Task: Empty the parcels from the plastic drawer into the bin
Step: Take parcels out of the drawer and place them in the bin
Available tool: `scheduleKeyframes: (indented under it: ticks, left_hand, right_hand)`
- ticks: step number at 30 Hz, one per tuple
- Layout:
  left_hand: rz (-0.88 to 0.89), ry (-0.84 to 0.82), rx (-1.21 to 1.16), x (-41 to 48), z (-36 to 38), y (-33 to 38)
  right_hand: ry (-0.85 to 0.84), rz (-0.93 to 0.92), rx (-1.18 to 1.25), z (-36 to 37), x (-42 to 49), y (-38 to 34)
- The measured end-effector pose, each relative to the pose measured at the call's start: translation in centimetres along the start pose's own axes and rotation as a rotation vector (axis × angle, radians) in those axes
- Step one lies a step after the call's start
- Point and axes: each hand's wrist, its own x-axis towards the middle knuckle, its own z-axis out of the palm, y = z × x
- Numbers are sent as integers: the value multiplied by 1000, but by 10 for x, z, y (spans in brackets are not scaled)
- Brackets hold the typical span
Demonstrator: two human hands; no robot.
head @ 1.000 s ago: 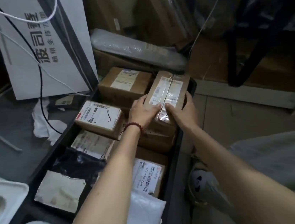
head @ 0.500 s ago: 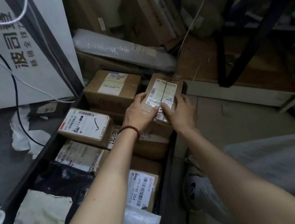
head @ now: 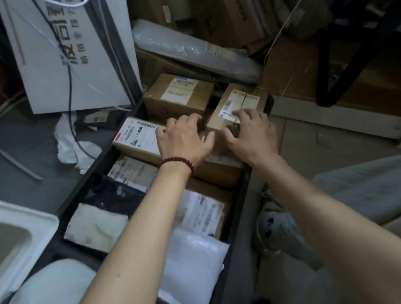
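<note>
Cardboard parcel [head: 240, 96] lies beneath right hand [head: 250, 138], left hand [head: 183, 141] beside, both hands splayed.

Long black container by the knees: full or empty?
Full. The long black plastic container is packed end to end with brown cardboard boxes, a black bag and a white padded mailer.

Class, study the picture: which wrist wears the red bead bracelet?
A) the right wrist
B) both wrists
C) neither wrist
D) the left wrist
D: the red bead bracelet circles the wrist behind the left hand, while the wrist of the right hand is bare.
</note>
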Motion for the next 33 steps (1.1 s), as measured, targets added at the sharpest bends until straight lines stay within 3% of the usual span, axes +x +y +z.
scheduleKeyframes:
  ticks: [6,13,20,25,33]
  left_hand:
    - [-267,38,40,-73,-53,-65]
    - [-570,159,64,-185,-113,-135]
    - [-928,181,46,-301,-134,-197]
    - [-1147,152,-9,-350,-130,-235]
    - [-1262,46,-36,-361,-115,-308]
  right_hand:
    - [-91,-279,112,-8,-51,-67]
    - [-311,-630,173,-5,-113,-172]
    - [-460,-962,189,9,-186,-268]
    - [-568,-1019,143,37,-214,-321]
    - [-715,-970,-37,106,-220,-392]
